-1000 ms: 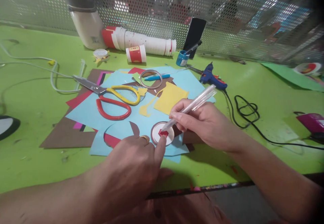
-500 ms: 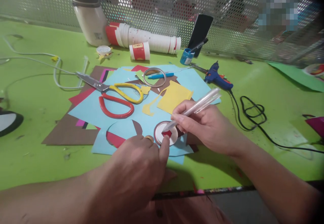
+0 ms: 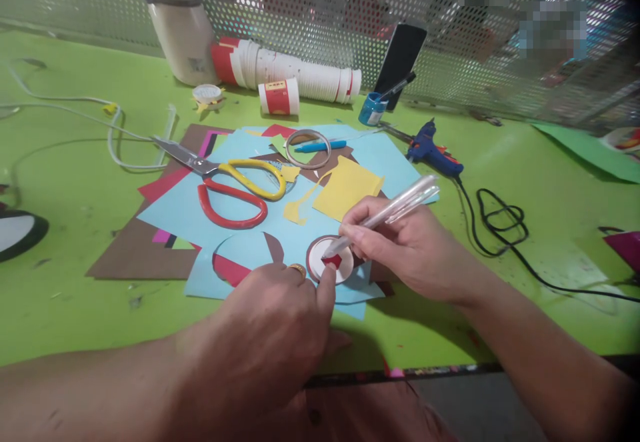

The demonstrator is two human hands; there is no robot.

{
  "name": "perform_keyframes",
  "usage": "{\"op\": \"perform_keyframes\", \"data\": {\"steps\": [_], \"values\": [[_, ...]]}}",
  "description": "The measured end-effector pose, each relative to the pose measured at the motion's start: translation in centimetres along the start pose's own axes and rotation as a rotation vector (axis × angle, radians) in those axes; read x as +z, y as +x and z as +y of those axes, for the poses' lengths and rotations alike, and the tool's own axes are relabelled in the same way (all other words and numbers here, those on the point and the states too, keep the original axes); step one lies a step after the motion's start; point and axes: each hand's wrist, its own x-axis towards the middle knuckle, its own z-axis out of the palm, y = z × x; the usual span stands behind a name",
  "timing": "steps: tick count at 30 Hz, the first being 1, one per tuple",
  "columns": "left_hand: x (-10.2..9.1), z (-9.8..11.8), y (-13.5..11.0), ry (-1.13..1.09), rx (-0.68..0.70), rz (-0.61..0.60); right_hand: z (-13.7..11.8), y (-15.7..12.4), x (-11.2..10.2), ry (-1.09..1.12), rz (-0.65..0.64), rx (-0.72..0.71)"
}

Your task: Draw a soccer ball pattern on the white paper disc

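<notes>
My right hand (image 3: 395,245) is closed around a clear-barrelled pen (image 3: 383,219), its tip touching or just above a small red paper piece (image 3: 332,260). That piece lies on a white disc (image 3: 320,253) with a dark brown rim. From the left, my left hand (image 3: 285,315) presses the red piece down with its stretched index fingertip. A ring shows on another finger; the remaining fingertips are hidden beneath the hand. Under the disc are light blue paper sheets (image 3: 200,282). Large scissors (image 3: 233,192) with red and yellow handles lie open beyond my left hand.
Yellow paper (image 3: 350,185), a tape ring (image 3: 309,149) and a blue marker (image 3: 320,146) lie on the sheets. A blue glue gun (image 3: 433,152) with a looped black cord sits right. Behind are stacked paper cups (image 3: 300,75), a paint jar (image 3: 373,109) and a phone (image 3: 403,55).
The whole view has shifted slightly, with the table items a little higher and to the right. Both hands keep nearly the same pose over the disc.
</notes>
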Motion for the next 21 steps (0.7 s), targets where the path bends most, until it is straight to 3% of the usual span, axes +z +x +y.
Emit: {"op": "perform_keyframes", "data": {"steps": [13,21], "values": [[-0.11,-0.13,0.14,-0.005,-0.002,-0.053,0.15,0.04,0.08,-0.020,-0.008,-0.025],[-0.02,-0.04,0.12,0.026,0.015,0.000,0.29,0.05,-0.02,-0.072,0.005,-0.044]]}}
